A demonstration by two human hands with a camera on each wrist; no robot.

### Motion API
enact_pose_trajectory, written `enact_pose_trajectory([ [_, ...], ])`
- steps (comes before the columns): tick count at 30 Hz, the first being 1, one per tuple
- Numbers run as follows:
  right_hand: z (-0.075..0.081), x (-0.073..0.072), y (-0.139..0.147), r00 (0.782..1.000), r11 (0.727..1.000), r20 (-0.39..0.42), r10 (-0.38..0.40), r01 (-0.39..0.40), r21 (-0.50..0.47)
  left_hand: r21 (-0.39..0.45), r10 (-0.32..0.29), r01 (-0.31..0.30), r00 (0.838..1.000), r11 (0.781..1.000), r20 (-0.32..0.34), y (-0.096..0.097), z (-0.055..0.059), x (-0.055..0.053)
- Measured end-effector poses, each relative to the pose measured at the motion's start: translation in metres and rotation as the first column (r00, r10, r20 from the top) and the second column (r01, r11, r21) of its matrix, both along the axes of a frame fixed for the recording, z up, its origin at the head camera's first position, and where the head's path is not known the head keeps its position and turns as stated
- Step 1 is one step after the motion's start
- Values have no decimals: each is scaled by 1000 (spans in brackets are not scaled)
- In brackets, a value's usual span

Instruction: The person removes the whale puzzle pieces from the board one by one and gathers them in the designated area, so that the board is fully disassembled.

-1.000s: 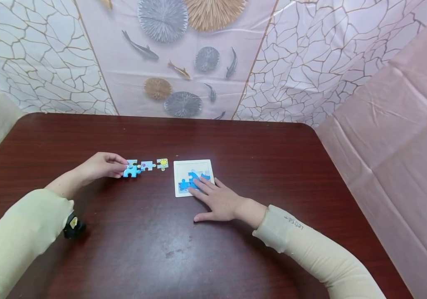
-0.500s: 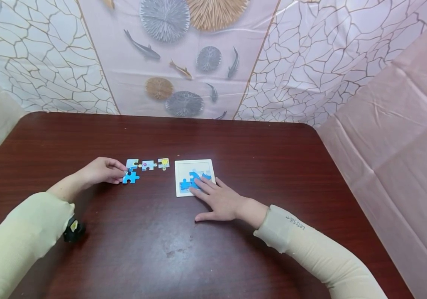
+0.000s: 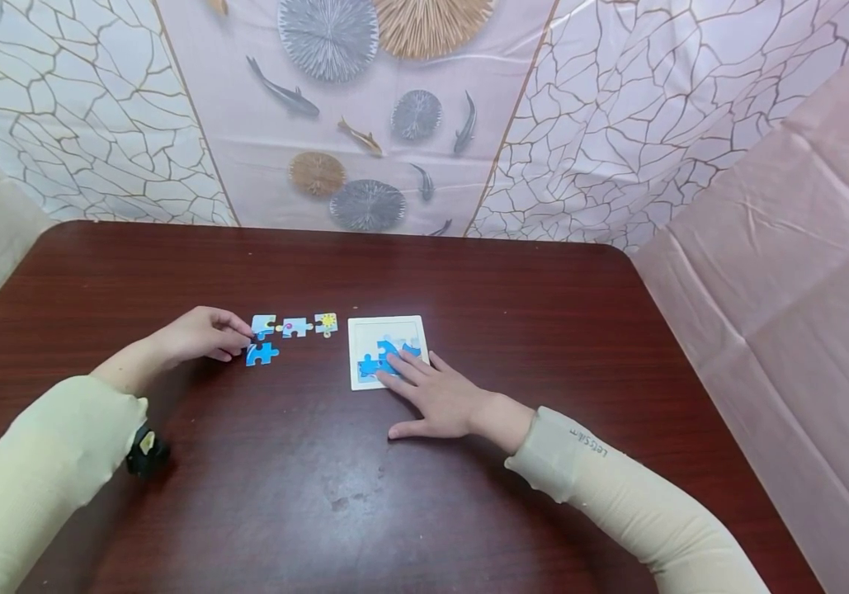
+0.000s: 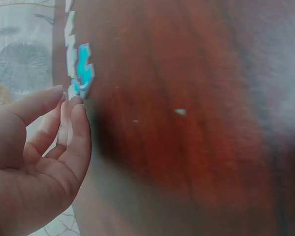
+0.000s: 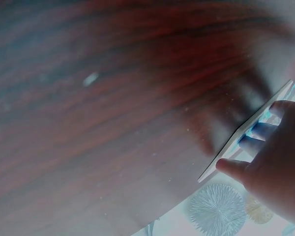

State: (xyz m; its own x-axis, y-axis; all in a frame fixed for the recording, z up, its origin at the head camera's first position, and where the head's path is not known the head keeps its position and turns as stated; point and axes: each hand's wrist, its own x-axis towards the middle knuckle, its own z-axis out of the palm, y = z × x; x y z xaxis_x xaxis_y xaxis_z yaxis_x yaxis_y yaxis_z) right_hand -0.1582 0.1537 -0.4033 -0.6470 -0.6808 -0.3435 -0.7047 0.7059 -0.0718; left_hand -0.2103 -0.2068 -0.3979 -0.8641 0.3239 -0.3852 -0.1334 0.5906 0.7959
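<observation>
My left hand is at the left end of the loose jigsaw pieces. Its thumb and fingers pinch a puzzle piece, mostly hidden, with a blue sliver at the fingertips. Right beside them lies a bright blue puzzle piece, which appears close to the fingertips in the left wrist view. A pale blue corner piece lies just above it. With fingers spread, my right hand rests on the lower right of a white square puzzle tray, over blue pieces set inside it.
A pale piece with a pink swirl and a yellow sun piece lie in a row left of the tray. Everything sits on a dark red-brown table. Patterned cloth hangs behind its far edge.
The bright blue piece has shifted toward the near side, away from the pale corner piece. My left hand has moved only slightly. The right hand stays on the tray.
</observation>
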Motion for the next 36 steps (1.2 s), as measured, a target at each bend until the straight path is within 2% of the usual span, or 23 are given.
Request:
enact_pose_trajectory([
  [6,1,1,-1,1000,1000,5,-11,11,-9,4,-36,36,999,999,-19,15,12,-5],
  [12,2,1,0,998,1000,-63,16,-18,-24,52,-67,68,998,996,-17,45,19,-11],
  [18,3,0,2,996,998,-83,32,-36,-46,74,-62,62,998,995,3,79,16,-18],
  [29,3,-3,1,997,997,-80,24,-29,-69,98,-86,85,996,991,3,127,10,-25],
  [36,5,-2,4,998,995,-62,23,-29,-98,78,-109,108,994,991,4,146,7,-24],
])
